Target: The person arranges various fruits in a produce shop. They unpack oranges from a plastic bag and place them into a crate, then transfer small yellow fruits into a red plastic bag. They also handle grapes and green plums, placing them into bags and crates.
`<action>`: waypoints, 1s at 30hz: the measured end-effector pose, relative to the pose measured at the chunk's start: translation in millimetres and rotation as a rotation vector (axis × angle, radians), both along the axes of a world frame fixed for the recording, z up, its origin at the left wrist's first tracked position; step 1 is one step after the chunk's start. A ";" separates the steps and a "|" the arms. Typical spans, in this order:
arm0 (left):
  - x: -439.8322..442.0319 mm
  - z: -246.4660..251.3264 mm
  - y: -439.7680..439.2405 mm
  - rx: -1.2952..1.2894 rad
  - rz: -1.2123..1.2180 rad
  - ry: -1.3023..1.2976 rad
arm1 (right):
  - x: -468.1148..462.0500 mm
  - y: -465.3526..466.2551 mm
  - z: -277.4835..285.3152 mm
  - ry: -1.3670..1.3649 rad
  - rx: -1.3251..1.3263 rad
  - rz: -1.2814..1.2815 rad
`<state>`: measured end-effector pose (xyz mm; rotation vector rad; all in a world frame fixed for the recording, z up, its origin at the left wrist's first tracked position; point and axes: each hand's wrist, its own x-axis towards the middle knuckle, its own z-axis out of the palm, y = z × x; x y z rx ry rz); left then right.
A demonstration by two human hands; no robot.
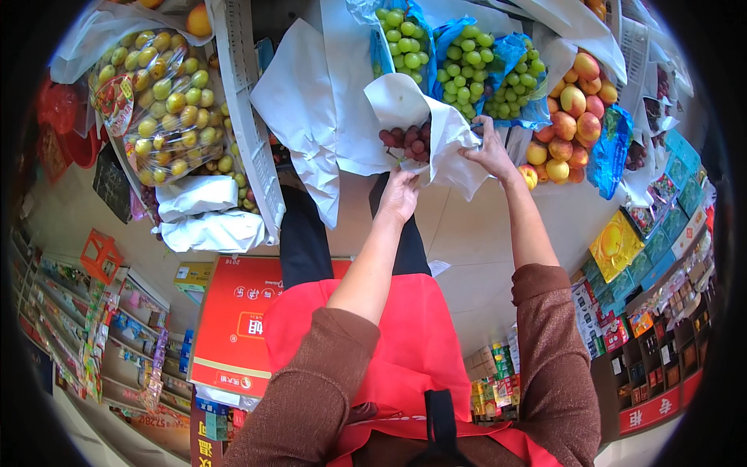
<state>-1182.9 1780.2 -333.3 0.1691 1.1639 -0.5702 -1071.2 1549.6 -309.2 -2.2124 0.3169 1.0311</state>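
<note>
A bunch of red grapes (415, 142) lies partly wrapped in white paper (452, 153), held over the floor in front of my knees. My left hand (400, 194) is under the near end of the bunch, its fingertips gripping the lower edge by the stem. On the right, my right hand (492, 150) pinches the side of the paper between thumb and fingers. Just beyond, bunches of green grapes (464, 73) rest in blue wrapping (446, 32). More white paper sheets (303, 99) hang to the left of the bunch.
A white plastic crate (248, 111) at left holds bagged green-yellow fruit (169, 108) and white paper parcels (210, 227). Peaches or nectarines (575, 119) are piled at right. A red carton (230, 321) stands beside my leg. Stocked shelves (659, 368) line the lower right.
</note>
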 end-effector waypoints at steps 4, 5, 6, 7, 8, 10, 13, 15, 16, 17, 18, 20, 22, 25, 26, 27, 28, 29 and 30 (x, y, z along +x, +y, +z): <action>12.1 -0.2 -21.5 0.045 0.056 0.076 | -5.9 4.6 1.7 -0.004 -0.087 0.114; 16.5 2.9 -25.0 0.083 0.043 0.080 | -10.4 7.6 4.6 -0.089 -0.071 0.161; 20.5 5.6 -25.0 0.090 0.006 0.160 | -16.9 11.2 8.9 -0.153 -0.076 0.203; 24.6 7.8 -25.3 0.116 -0.004 0.206 | -24.2 15.3 13.6 -0.216 -0.080 0.245; 28.3 9.3 -25.8 0.142 -0.014 0.252 | -31.9 19.4 18.3 -0.291 -0.082 0.277; 32.5 11.3 -22.1 0.144 -0.089 0.270 | -44.2 25.6 24.4 -0.279 -0.099 0.272; 29.6 16.9 -13.7 0.193 -0.117 0.330 | -65.7 34.0 30.5 -0.329 -0.106 0.272; 19.5 29.4 -9.2 0.240 -0.127 0.249 | -80.8 36.3 34.8 -0.258 -0.099 0.233; 13.7 37.8 -6.9 0.253 -0.119 0.209 | -88.1 36.3 38.3 -0.238 -0.039 0.204; 8.4 47.0 -3.8 0.260 -0.112 0.182 | -95.9 38.6 42.2 -0.247 -0.033 0.195; 3.7 56.9 0.5 0.273 -0.132 0.113 | -102.3 42.3 46.3 -0.261 -0.019 0.172; -2.8 78.8 8.7 0.295 -0.070 0.058 | -108.6 56.8 55.7 -0.327 -0.031 0.151; -5.3 103.9 24.9 0.357 0.008 0.062 | -102.0 74.2 73.1 -0.306 0.036 0.147; -5.7 149.3 68.3 0.414 0.164 0.119 | -80.5 128.2 108.7 -0.258 0.223 0.147; -5.6 164.9 87.9 0.437 0.228 0.071 | -71.1 152.5 118.9 -0.316 0.202 0.144; -4.9 179.6 107.3 0.423 0.275 0.088 | -61.0 177.5 127.4 -0.214 0.308 0.077; -4.9 192.7 130.4 0.441 0.304 0.028 | -51.3 202.6 135.4 -0.113 0.396 0.008; -6.6 207.5 152.1 0.467 0.346 -0.010 | -42.5 226.5 144.3 -0.125 0.447 0.005; -7.8 217.8 181.6 0.489 0.322 -0.086 | -34.1 249.9 151.7 -0.277 0.450 0.101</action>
